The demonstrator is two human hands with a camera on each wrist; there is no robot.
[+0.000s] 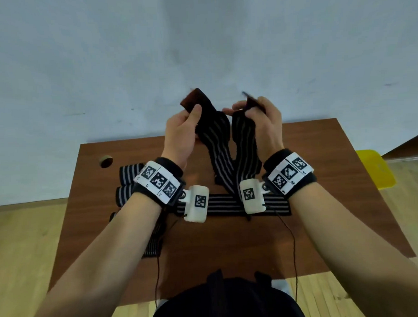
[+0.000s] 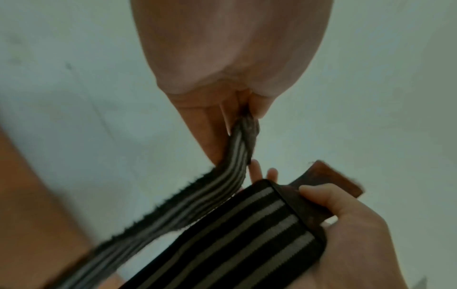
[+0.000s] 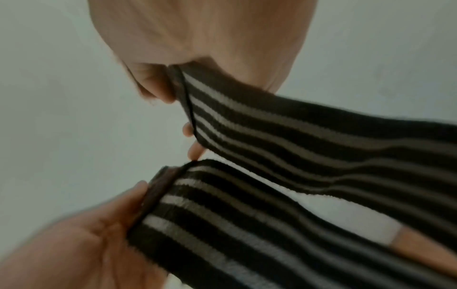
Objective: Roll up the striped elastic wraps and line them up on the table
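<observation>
Hands both raised above the table (image 1: 322,178), each pinching one end of the same striped wrap (image 1: 220,143). Left hand (image 1: 181,133) has thumb over the dark patch at its end, fingers curled behind; left wrist view shows that patch sticking out past the thumb. Right hand (image 1: 261,123) grips the other end the same way, thumb on top. Wrap hangs down between the hands in a V, its fold near the table centre, behind the wrist cameras. Whether the fold touches the table: can't tell.

On the table: two rolled wraps (image 1: 130,182) at far left, one just nearer than the other, partly hidden by the left wristband. Flat wrap (image 1: 228,204) lies crosswise under the wrists. Another loose wrap (image 1: 154,243) runs toward the near edge under the left forearm. Round hole (image 1: 105,160) in the far-left corner. Yellow object (image 1: 376,169) just off the right edge.
</observation>
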